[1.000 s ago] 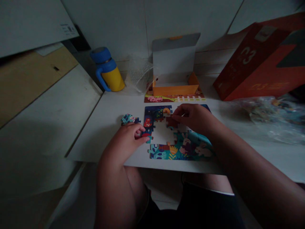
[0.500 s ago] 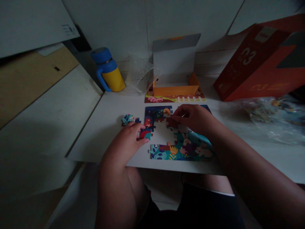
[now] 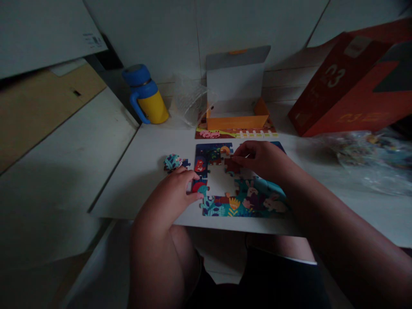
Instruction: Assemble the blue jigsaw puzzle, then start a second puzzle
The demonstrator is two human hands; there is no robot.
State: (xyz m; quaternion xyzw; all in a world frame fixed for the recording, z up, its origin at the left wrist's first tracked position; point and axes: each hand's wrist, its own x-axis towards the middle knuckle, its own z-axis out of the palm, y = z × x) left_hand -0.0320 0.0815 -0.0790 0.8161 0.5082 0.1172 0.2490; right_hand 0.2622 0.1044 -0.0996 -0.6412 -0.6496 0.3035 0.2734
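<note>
A jigsaw puzzle [image 3: 238,207] with rabbits, flowers and a dark blue night scene lies partly joined on the white table, a gap in its middle. At its left edge, my left hand [image 3: 177,189] has thumb and index finger at the lower and upper edges of a red-and-teal puzzle piece [image 3: 200,188]. My right hand [image 3: 257,158] pinches a dark brown puzzle piece [image 3: 232,165] at the upper middle of the gap. Beyond my left hand sits a small heap of loose puzzle pieces [image 3: 173,161], partly hidden by that hand.
An open orange box [image 3: 238,122] stands behind the puzzle on a colourful printed sheet [image 3: 209,134]. Left of it are crumpled clear plastic [image 3: 189,101] and a blue-and-yellow bottle [image 3: 152,105]. On the right stand a red box [image 3: 334,92] and a clear bag of pieces [image 3: 376,159].
My left hand has moved the red-and-teal piece slightly right and down, against the puzzle's left side, between the upper and lower sections. My right hand has hardly moved.
</note>
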